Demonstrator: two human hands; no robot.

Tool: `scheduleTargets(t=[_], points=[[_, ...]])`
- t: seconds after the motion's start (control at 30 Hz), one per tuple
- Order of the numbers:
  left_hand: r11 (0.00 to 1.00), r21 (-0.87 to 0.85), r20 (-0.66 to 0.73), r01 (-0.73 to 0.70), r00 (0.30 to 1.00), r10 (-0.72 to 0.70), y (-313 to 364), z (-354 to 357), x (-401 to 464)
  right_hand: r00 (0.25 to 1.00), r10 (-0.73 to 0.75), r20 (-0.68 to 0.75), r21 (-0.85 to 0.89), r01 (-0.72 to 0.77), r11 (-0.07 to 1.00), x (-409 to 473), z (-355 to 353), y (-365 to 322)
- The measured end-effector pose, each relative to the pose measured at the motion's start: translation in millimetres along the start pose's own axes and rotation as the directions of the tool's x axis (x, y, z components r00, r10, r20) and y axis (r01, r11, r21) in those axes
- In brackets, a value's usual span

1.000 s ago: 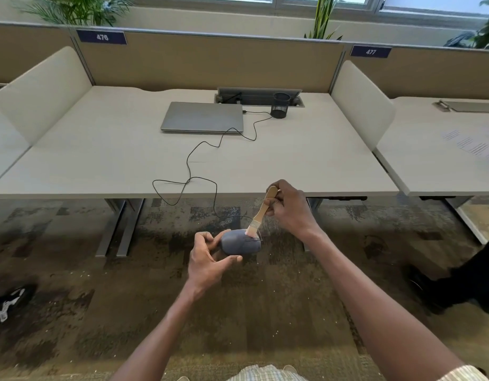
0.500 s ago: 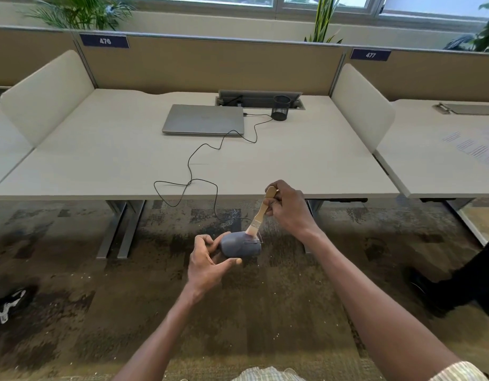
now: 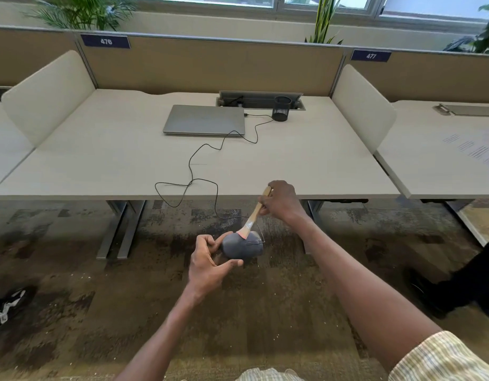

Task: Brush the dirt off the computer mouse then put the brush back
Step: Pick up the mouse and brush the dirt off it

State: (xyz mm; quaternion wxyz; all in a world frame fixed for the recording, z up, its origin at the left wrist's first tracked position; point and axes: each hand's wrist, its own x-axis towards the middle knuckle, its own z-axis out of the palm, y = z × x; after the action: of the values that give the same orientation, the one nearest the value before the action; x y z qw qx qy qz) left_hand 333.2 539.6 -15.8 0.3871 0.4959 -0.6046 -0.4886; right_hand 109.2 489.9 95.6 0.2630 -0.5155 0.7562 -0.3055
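My left hand [image 3: 209,264] grips a dark grey computer mouse [image 3: 242,246] by its left end, held in the air over the carpet in front of the desk. My right hand [image 3: 283,200] pinches the wooden handle of a small brush [image 3: 254,215], which slants down to the left. Its bristles touch the top of the mouse near the middle. A thin black cable [image 3: 193,174] runs from the mouse up over the desk edge to the closed grey laptop [image 3: 204,119].
The pale desk [image 3: 100,160] spans the view, with a black mesh pen cup [image 3: 281,108] beside a cable hatch at the back. Cream side dividers stand left and right. A shoe [image 3: 6,306] lies on the carpet at left; another person's dark leg and shoe [image 3: 463,287] at right.
The brush tip has slid left across the top of the mouse, from its right end toward the middle. My left hand keeps the mouse in nearly the same place.
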Motion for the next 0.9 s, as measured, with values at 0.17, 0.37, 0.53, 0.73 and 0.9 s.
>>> scheduleTargets(t=[0.17, 0.37, 0.53, 0.73, 0.9], points=[[1.000, 0.006, 0.012, -0.011, 1.000, 0.011, -5, -3, -1, 0.998, -0.050, -0.045, -0.088, 0.046, 0.995, -2, -2, 7], [0.999, 0.027, 0.025, -0.029, 0.999, 0.028, -1, -4, 1, 0.974, -0.175, -0.146, -0.030, 0.172, 0.985, -4, -6, 1], [0.999, 0.052, 0.040, -0.008, 0.999, 0.006, 1, -4, 4, 0.982, -0.170, -0.078, -0.022, 0.169, 0.985, -4, -6, -3], [1.000, 0.016, 0.044, 0.013, 0.999, -0.013, 0, -4, 1, 0.976, -0.176, -0.129, -0.010, 0.176, 0.984, -13, -13, 11], [0.998, -0.031, 0.044, 0.048, 0.998, -0.047, -3, -6, 3, 0.970, -0.149, -0.190, 0.192, 0.186, 0.964, -23, -26, 18]])
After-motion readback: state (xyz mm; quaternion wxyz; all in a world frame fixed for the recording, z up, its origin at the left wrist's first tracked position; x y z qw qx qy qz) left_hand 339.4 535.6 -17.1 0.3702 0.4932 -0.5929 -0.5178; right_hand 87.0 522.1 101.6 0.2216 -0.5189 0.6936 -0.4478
